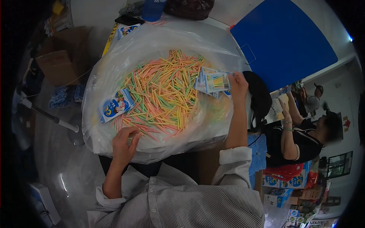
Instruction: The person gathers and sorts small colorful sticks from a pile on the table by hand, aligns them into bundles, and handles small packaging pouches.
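A large clear plastic bag [102, 81] lies spread open on the table, holding a heap of thin pink, yellow and green sticks [163, 91]. My right hand [238, 85] grips the edge of a blue and white printed packet [215, 81] over the heap's right side. More of the same packaging shows just beneath it. My left hand [125, 142] is at the near left edge of the heap, its fingers curled and thumb tip close to the index finger. Whatever may be between them is too small to make out. Another blue and white packet [118, 105] rests on the sticks at left.
A black bag or cap [259, 95] sits right of the plastic bag, near a blue board [283, 41]. Cardboard boxes [61, 62] stand at left, beside a metal pole [49, 116]. Another person [292, 140] works at the right, near stacked printed cartons [285, 180].
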Tool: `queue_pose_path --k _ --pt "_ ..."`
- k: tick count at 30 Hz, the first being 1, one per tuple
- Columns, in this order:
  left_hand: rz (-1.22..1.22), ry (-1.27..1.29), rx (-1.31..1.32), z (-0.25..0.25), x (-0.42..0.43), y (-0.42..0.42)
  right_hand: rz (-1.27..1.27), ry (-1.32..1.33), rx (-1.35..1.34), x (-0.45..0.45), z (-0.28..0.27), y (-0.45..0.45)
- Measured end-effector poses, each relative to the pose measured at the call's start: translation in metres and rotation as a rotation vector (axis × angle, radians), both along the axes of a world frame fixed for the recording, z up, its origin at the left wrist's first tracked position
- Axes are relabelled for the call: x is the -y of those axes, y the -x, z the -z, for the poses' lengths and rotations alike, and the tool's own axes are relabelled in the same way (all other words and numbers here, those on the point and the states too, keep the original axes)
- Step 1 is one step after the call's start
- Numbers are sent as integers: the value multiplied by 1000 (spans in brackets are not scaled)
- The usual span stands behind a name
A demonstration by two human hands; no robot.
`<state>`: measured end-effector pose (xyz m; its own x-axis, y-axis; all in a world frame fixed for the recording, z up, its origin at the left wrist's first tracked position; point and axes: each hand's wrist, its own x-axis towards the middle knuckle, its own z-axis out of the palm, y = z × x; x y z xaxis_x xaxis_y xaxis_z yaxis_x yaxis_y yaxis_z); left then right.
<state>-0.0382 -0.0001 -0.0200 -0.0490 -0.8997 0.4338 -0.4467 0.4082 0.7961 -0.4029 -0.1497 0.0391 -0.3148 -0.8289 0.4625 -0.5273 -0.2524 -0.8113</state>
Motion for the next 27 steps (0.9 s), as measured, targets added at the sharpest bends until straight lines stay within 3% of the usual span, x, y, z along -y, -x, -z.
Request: queue_pose_path --k 4,6,9,10,12,13,15,17,19,21,22,24,27 --pt "2 -5 21 0 0 1 -208 -194 -216 -3 -60 1" --pt "2 -4 35 -1 -1 1 -413 -534 -402 3 -81 3" --pt "-4 -14 27 -1 -1 3 -414 -689 -630 18 -87 1" --pt "-7 -31 13 -1 -1 3 -415 -688 -631 22 -78 3" --pt "-12 -20 31 -2 -2 2 12 163 -925 25 -57 -1" --pt "-21 -8 44 -3 -1 3 4 167 -924 23 -57 -6" --pt "-26 -10 46 -3 -1 2 56 104 -533 0 -57 -25" --pt "-47 -41 57 -3 -1 2 -171 -90 -276 -38 -52 -60" --pt "-25 -6 60 -2 -1 1 -575 -212 -406 -81 -36 -90" --pt "-21 14 74 -3 4 0 -844 -80 -564 -108 -19 -120" --pt "8 30 79 -2 2 0 -852 -88 -554 -119 -15 -125" --pt "12 6 72 -4 2 -1 -819 -197 -975 -133 -11 -128" --pt "21 -18 59 -4 1 2 -705 -436 -962 -142 0 -116"
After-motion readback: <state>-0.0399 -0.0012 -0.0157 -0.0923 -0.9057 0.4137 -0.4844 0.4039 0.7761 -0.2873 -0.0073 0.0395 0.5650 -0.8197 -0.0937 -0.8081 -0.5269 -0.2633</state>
